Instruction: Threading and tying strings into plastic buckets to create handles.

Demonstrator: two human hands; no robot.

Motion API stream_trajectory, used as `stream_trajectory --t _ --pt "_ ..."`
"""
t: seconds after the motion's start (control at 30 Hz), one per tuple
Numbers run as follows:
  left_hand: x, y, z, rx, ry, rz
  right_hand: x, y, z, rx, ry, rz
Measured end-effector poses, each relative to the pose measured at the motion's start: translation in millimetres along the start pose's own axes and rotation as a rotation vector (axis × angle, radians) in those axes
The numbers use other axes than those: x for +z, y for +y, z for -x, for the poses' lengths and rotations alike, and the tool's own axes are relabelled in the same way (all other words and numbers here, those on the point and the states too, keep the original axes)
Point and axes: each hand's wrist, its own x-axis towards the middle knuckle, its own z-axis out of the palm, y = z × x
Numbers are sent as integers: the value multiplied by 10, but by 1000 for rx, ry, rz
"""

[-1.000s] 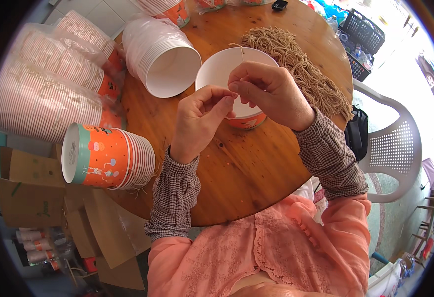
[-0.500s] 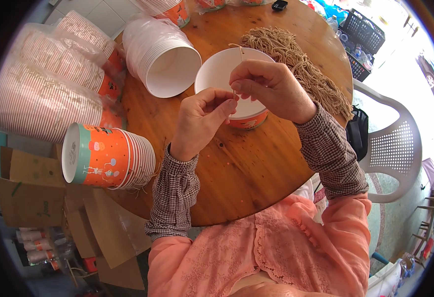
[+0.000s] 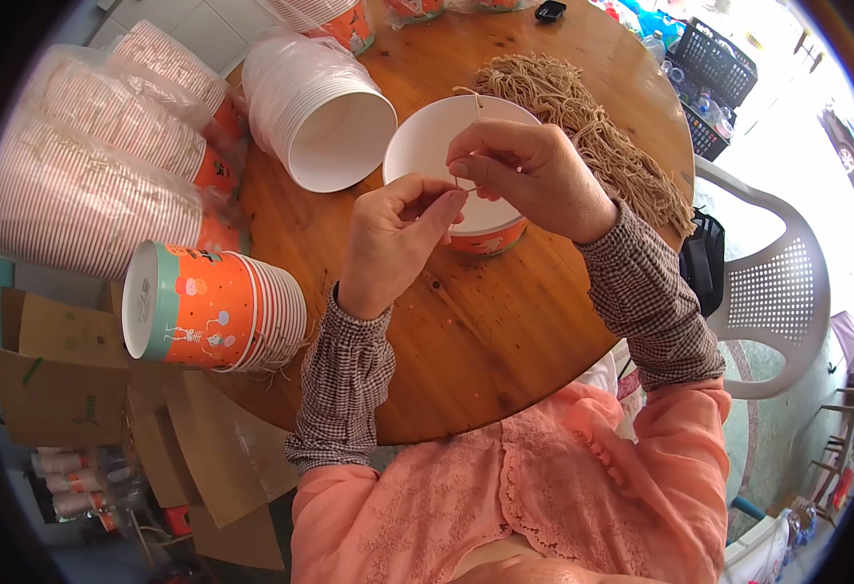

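Note:
A paper bucket (image 3: 419, 146), white inside and orange outside, stands upright on the round wooden table. A thin tan string (image 3: 478, 109) hangs at its far rim, with a short end poking out over the edge. My left hand (image 3: 388, 238) is closed in a pinch on the string, over the bucket's near side. My right hand (image 3: 534, 180) also pinches the string, with its fingertips close to the left ones. A small loop of string shows between the two hands. Part of the bucket's opening is hidden behind my right hand.
Nested buckets (image 3: 213, 307) with orange and green sides lie at the table's left edge. White buckets in plastic (image 3: 339, 141) lie beyond, near several wrapped stacks (image 3: 86, 195). A heap of tan strings (image 3: 588, 127) lies right. A plastic chair (image 3: 778, 292) stands beside the table (image 3: 466, 360).
My right hand has shifted slightly left and down. The string between my fingertips now bends into a small loop. The bucket has stayed in place.

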Motion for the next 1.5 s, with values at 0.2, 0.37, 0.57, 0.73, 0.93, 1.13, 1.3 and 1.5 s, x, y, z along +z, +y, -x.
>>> stream_trajectory --t 0.2,0.37,0.57,0.73,0.93,1.13,1.3,1.5 --pt "5 9 -2 0 -3 -6 -2 -43 8 34 -8 -20" --pt "-38 13 -5 -5 -34 1 7 -22 1 24 2 -27" --pt "-87 -27 -22 -14 12 61 -98 120 -16 -165 -42 25" --pt "-87 -7 -28 -23 -58 167 -87 79 -14 -287 -88 216" --pt "-73 57 -4 -73 -165 216 -54 151 -14 -115 -71 139" --pt "-88 53 7 -31 -146 161 -111 41 -50 107 -246 -135" --pt "-80 30 -4 14 -166 99 -110 2 -70 110 -264 -132" --pt "-60 25 5 39 -107 45 -206 -51 -111 288 -315 -203"
